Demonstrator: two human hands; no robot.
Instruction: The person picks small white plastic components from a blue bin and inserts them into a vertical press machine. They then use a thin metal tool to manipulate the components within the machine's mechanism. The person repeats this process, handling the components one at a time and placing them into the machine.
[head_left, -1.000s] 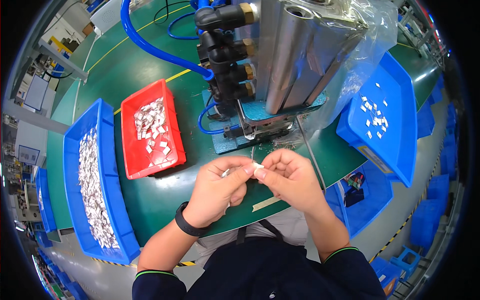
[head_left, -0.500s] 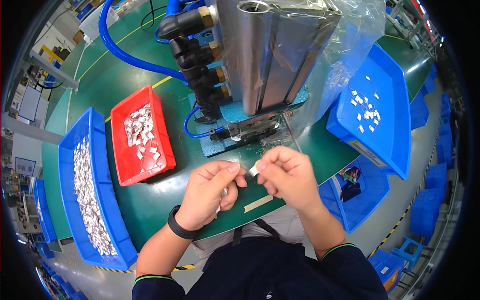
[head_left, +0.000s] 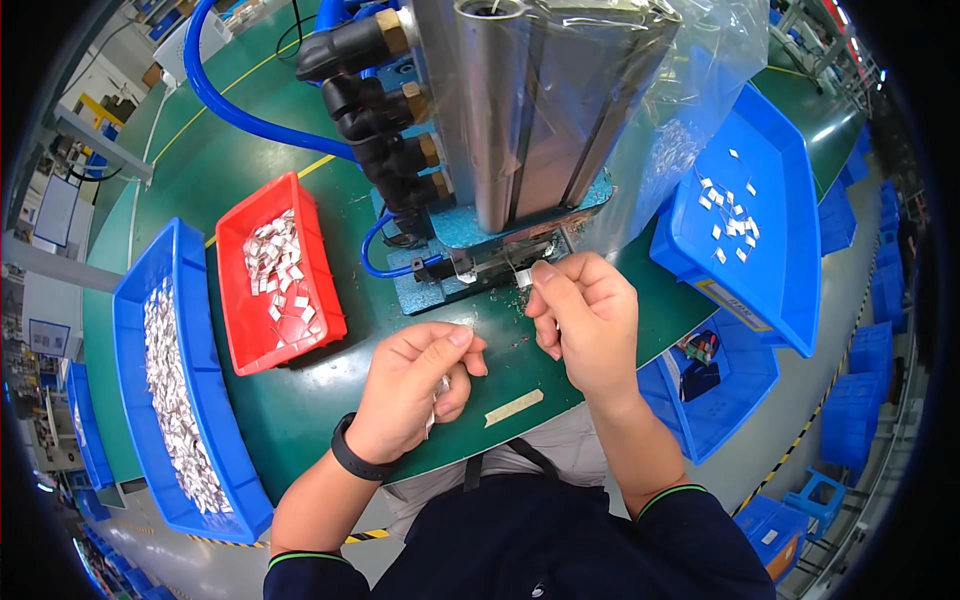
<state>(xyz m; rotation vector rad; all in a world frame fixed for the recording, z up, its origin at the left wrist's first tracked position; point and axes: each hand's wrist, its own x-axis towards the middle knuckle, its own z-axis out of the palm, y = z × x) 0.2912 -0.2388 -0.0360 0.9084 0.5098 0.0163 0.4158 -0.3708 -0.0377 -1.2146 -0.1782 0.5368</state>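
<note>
Between the thumb and fingers of my right hand [head_left: 590,315] is a small white rectangular part with thin wire leads [head_left: 524,278], held up at the lower front of the bench press [head_left: 500,235]. My left hand [head_left: 415,385] is curled closed over the table, apart from the press. Several similar white parts [head_left: 436,402] show partly between its fingers and palm; the rest of them is hidden. The press has a blue base, a metal cylinder body wrapped in clear film, and black fittings with blue air hoses.
A red bin [head_left: 325,300] and a long blue bin [head_left: 205,400], both with many white parts, stand on the left. At the right a tilted blue bin [head_left: 790,220] holds several wired parts, above another blue bin [head_left: 735,410]. Masking tape [head_left: 514,407] sticks to the green table [head_left: 350,390].
My right hand has moved away from my left, forward to the press, carrying the white part. The left hand stays nearly where it was. The view has shifted slightly.
</note>
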